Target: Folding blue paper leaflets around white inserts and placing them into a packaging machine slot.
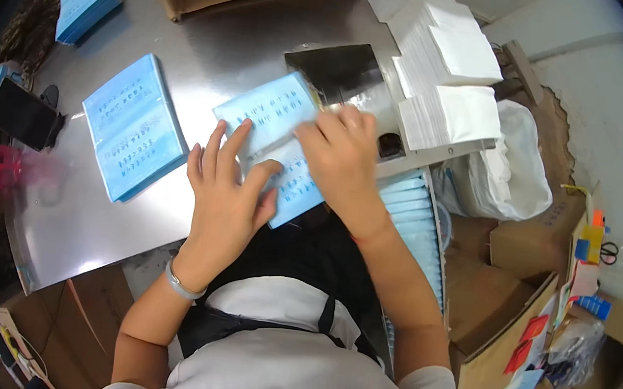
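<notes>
Blue packet (pixel 271 112) under left hand (pixel 228 178); right hand (pixel 346 166) (blurred) too

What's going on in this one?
A person has both hands at a blue printed packet in front of their body: the left hand with fingers spread, the right hand with fingers curled at its right side. How firmly either grips is unclear. To the left, a pile of similar packets lies on a metal table. White folded sheets are stacked at upper right.
</notes>
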`<state>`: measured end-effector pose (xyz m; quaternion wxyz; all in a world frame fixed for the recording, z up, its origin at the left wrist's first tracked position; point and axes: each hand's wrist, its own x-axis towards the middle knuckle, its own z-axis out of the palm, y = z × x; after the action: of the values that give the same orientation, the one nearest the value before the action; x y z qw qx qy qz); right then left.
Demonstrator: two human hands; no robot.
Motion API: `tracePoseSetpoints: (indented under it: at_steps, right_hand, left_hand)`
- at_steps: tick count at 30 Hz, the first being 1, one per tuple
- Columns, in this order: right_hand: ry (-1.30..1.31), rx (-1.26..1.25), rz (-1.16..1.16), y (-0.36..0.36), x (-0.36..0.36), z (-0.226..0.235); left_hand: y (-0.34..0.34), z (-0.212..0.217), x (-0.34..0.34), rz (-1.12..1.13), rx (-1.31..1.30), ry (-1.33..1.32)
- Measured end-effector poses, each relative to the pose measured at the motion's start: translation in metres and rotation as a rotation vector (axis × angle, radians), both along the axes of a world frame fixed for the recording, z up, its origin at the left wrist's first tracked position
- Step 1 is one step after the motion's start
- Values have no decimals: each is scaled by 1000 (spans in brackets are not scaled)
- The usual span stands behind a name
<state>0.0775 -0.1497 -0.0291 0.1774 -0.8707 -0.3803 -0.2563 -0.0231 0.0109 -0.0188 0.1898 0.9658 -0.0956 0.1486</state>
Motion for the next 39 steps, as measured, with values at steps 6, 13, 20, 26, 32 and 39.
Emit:
tracePoseSetpoints:
  at_steps: [6,13,20,26,32,39]
  right_hand:
    - [-154,324,-293,-34,-6,55]
    - [-43,81,-504,-80,14,59]
    - [196,76,-393,-112,15,77]
    - [-34,233,-147,-57,-29,55]
    - [220,-132,-33,-7,-27,22]
    - [354,-235,-239,-19,41,14]
  left_hand:
    - [9,3,0,-29,30,61]
    - [3,14,56,-24,274,7]
    - [9,33,26,6,366,152]
    - [10,26,22,-152,-94,232]
    - [11,21,34,-181,-357,246]
    - [-8,35,8,-510,-672,473]
